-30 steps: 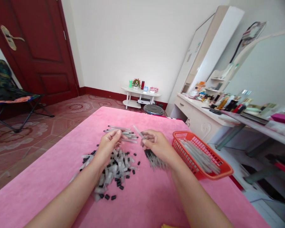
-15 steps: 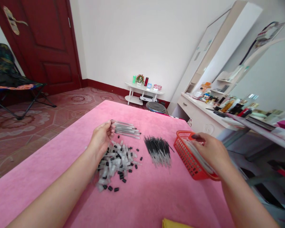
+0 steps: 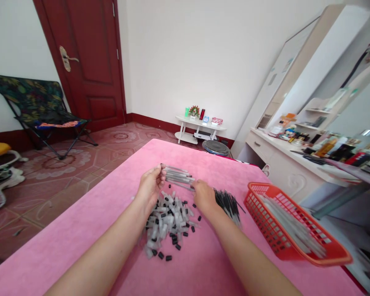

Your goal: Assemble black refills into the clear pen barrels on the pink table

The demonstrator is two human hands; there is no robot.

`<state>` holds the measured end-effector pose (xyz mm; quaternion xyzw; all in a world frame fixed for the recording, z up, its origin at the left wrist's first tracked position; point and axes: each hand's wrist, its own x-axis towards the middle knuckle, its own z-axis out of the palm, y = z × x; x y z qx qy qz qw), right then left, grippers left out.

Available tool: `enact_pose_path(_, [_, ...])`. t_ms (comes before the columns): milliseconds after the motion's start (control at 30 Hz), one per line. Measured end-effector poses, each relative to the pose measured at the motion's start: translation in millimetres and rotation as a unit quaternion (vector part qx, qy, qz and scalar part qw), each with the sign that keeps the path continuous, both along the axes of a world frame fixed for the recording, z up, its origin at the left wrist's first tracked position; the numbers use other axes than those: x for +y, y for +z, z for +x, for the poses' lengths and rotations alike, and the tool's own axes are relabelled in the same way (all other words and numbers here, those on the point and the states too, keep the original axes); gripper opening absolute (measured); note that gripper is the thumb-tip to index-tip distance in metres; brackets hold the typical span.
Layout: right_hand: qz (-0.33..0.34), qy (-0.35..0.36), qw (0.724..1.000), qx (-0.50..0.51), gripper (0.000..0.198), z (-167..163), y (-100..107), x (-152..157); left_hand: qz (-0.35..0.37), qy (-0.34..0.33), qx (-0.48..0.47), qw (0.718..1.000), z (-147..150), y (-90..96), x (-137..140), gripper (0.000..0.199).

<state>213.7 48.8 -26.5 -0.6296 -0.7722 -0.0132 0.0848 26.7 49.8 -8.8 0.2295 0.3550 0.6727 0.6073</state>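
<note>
Several slender tubes [image 3: 177,176], likely light, stiff and slippery, are best pinched near their ends; left hand [image 3: 150,185] and right hand [image 3: 204,195] are curled there (grip cannot be told).

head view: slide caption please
Left hand and right hand at opposite ends of slim tubes, small parts and basket nearby.

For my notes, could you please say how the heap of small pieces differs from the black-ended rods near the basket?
The heap lies jumbled; the black-ended rods lie roughly aligned. The heap's pieces are stubby; the rods are slim. Both show black and pale parts.
</note>
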Motion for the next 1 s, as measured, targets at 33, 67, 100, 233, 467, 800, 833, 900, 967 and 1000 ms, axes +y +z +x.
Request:
enact_pose_path(33, [0.0, -0.014, 1.0, -0.006, 0.022, 0.5, -0.7, 0.9, 0.001, 0.0, 0.002, 1.0, 0.3, -0.7, 0.3, 0.015])
enact_pose_path(67, [-0.002, -0.027, 1.0, -0.004, 0.019, 2.0, -0.8, 1.5, 0.002, 0.001, 0.004, 1.0, 0.9, -1.6, 0.6, 0.016])
enact_pose_path(100, [-0.004, -0.04, 0.999, 0.009, 0.018, 4.1, -0.2, 2.0, 0.001, 0.001, 0.008, 1.0, 2.1, -2.6, 0.7, 0.016])
enact_pose_path(233, [-0.04, -0.045, 0.974, 0.219, 0.014, 11.4, 7.6, -0.2, -0.006, -0.024, 0.062, 0.998, 11.9, -5.9, -2.4, 0.019])
enact_pose_path(467, [-0.263, 0.083, 0.717, 0.64, 0.022, -1.3, 22.3, -27.2, 0.079, -0.183, 0.09, 0.976, 37.4, 2.6, -22.4, 0.033])
enact_pose_path(800, [-0.368, 0.104, 0.569, 0.728, 0.03, -8.1, 23.6, -41.0, 0.095, -0.208, 0.008, 0.974, 44.5, 7.7, -29.5, 0.018])
enact_pose_path(833, [-0.358, 0.104, 0.586, 0.72, 0.03, -9.0, 24.0, -41.9, 0.082, -0.196, 0.008, 0.977, 43.6, 8.6, -28.5, 0.016])
enact_pose_path(900, [-0.326, 0.102, 0.651, 0.678, 0.028, -11.3, 23.8, -44.7, 0.053, -0.148, 0.0, 0.988, 36.9, 11.0, -23.4, 0.012])
enact_pose_path(967, [-0.285, 0.096, 0.737, 0.605, 0.021, -14.7, 22.0, -48.8, 0.033, -0.063, -0.017, 0.997, 23.1, 13.2, -15.2, 0.009])
enact_pose_path(1000, [-0.261, 0.092, 0.778, 0.564, 0.018, -17.0, 20.7, -51.2, 0.038, -0.016, -0.022, 0.999, 14.9, 14.1, -10.9, 0.009])
